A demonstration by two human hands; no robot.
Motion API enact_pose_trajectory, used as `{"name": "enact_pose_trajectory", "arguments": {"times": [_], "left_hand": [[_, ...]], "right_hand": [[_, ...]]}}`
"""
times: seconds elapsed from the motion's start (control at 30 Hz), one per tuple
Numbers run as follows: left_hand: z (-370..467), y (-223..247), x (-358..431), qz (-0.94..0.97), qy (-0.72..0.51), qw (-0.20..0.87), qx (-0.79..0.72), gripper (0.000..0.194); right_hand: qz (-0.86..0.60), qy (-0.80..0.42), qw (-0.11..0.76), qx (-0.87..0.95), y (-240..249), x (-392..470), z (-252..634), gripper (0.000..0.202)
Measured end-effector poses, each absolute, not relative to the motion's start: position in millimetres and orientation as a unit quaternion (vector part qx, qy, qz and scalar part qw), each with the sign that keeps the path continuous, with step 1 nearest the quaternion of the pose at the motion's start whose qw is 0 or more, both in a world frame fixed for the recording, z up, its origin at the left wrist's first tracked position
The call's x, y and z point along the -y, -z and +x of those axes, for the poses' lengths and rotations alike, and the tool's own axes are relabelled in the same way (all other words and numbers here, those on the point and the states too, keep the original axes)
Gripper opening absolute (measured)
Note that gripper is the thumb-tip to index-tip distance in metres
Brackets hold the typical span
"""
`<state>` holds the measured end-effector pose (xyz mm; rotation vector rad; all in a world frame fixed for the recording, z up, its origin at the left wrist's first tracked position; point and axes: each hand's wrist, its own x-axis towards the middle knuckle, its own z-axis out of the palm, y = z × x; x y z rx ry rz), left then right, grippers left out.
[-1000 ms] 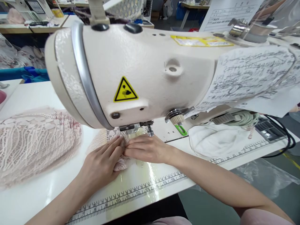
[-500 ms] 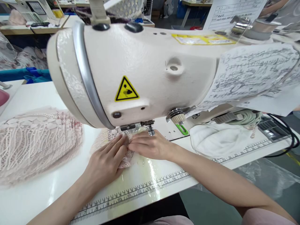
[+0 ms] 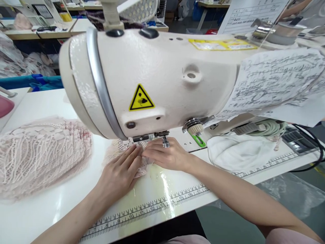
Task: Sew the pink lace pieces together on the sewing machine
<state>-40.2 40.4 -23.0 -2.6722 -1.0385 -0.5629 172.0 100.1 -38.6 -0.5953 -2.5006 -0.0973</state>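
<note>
Under the head of a white sewing machine [image 3: 167, 81] lies a piece of pink lace fabric [image 3: 141, 171]. My left hand [image 3: 118, 171] rests on it, fingers together and pressing it to the table. Close beside it, my right hand [image 3: 167, 154] has its fingers bent and pressed together at the fabric's right edge, by the presser area. The fingertips of both hands almost meet; the needle is hidden behind the machine head. A larger pile of pink fringed lace [image 3: 43, 156] lies to the left on the white table.
A ruler strip [image 3: 152, 208] runs along the table's front edge. White cloth [image 3: 236, 150] and a green coil [image 3: 271, 128] lie to the right. Handwritten paper [image 3: 274, 81] hangs on the machine. A person's arm [image 3: 296, 10] shows at the top right.
The view has shifted slightly, so the machine and table appear a little further right. Both hands stay on the lace, with the small piece slightly shifted beneath them.
</note>
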Motion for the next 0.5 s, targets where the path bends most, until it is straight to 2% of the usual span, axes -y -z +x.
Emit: {"name": "enact_pose_trajectory", "arguments": {"times": [0.2, 0.5], "left_hand": [[-40, 22, -41, -0.911, 0.196, 0.113, 0.345, 0.027], [-49, 22, -41, -0.910, 0.192, 0.109, 0.351, 0.032]], "right_hand": [[-0.211, 0.070, 0.301, 0.927, 37, -101, 171, 0.019], [-0.190, 0.064, 0.341, 0.919, 37, -94, 161, 0.019]]}}
